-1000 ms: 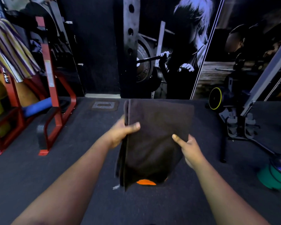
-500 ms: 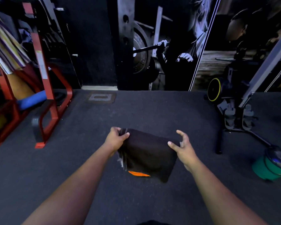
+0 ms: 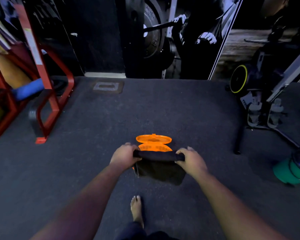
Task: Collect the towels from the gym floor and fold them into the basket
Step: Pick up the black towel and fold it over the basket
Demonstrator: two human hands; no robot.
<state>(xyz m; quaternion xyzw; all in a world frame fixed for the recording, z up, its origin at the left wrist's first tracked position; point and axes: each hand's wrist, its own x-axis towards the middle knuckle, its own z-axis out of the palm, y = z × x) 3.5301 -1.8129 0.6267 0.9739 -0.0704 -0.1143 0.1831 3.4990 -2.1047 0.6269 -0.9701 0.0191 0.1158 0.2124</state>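
- Low over the dark gym floor point(image 3: 97, 153), mid-frame: both hands now sit well below where they were a second ago, when they held the black towel point(image 3: 158, 168) up at chest height in front of the wall mural.
- Left hand point(image 3: 124, 155) grips the towel's left end, fingers curled over the top of the fold, thumb under. Grip closed on cloth.
- Right hand point(image 3: 190, 161) grips the right end likewise, knuckles up, fingers wrapped round the folded edge. Closed on cloth.
- Towel: a second ago it hung as a tall flat panel; half a second ago it was lower and partly doubled. Now its top reads as a thick horizontal roll between the two hands, with a shorter flap hanging beneath.
- Orange basket point(image 3: 154, 143): earlier only a sliver of orange showed under the towel's lower edge. Now its far rim and its hinged lid, lying open, show plainly just behind the towel. The towel covers the near part; cannot tell whether the cloth touches the basket or hangs just above it.
- View has tipped downward since the earlier frames: a bare foot point(image 3: 136, 210) now shows at bottom centre, near side of the towel.
- Surroundings unmoved, only shifted in frame: red rack point(image 3: 42, 80) at left, green weight point(image 3: 291, 172) at right edge, yellow-rimmed wheel point(image 3: 238, 78) at back right.
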